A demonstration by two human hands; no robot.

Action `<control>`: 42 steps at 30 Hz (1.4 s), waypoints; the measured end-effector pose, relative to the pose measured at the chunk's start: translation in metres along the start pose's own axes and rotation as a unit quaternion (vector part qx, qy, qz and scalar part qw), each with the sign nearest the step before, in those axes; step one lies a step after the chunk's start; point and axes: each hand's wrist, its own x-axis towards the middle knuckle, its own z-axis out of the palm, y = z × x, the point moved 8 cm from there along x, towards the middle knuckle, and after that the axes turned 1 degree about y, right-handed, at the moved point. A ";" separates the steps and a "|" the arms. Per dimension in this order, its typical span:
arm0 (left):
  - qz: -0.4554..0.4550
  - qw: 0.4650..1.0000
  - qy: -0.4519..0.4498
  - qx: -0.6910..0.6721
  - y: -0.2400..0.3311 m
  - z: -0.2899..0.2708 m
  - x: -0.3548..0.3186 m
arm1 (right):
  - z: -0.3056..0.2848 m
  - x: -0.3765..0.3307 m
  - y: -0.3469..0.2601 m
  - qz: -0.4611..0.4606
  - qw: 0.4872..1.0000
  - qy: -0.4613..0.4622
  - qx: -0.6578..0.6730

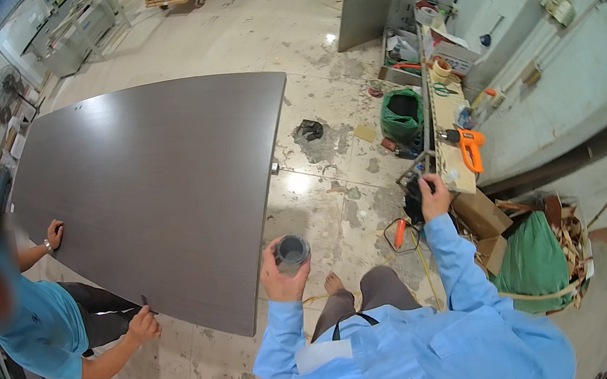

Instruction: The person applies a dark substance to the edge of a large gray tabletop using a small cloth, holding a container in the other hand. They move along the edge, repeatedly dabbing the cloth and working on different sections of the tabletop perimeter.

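My left hand (278, 274) is raised in front of me and holds a small round dark container (293, 251) with its open top facing up. My right hand (432, 196) reaches out to the right and grips a black object (414, 201) at the near end of a narrow wooden workbench (455, 167). Both my arms are in light blue sleeves. My bare foot (333, 284) shows on the floor below.
A large dark brown board (154, 188) lies to my left; a person in a teal shirt (38, 327) crouches at its near edge, both hands on it. An orange power tool (467, 145) lies on the bench. Cardboard boxes (481, 222), a green sack (534, 261) and a green bucket (402, 116) stand nearby.
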 end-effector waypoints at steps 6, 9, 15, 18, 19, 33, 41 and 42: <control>-0.059 0.990 0.122 -0.029 0.000 0.009 0.048 | 0.234 0.152 -0.105 -0.188 0.962 -0.165 0.114; -0.072 0.980 0.183 0.017 -0.001 0.017 0.058 | 0.364 0.215 -0.150 -0.261 0.928 -0.204 0.169; -0.173 0.915 0.363 0.024 -0.009 0.039 0.036 | 0.519 0.232 -0.160 -0.470 0.827 -0.223 0.213; -0.203 0.886 0.415 0.051 -0.001 0.043 0.007 | 0.522 0.212 -0.136 -0.466 0.829 -0.231 0.207; -0.215 0.874 0.431 0.059 0.002 0.042 -0.006 | 0.520 0.194 -0.134 -0.482 0.817 -0.260 0.180; -0.293 0.707 0.642 0.045 -0.015 0.075 -0.267 | 0.368 -0.186 -0.170 -0.526 0.657 -0.440 0.314; -0.330 0.671 0.663 0.036 -0.010 0.113 -0.392 | 0.225 -0.564 -0.233 -0.350 0.381 -0.758 0.397; -0.324 0.675 0.661 0.051 -0.008 0.113 -0.402 | 0.209 -0.572 -0.239 -0.349 0.355 -0.757 0.423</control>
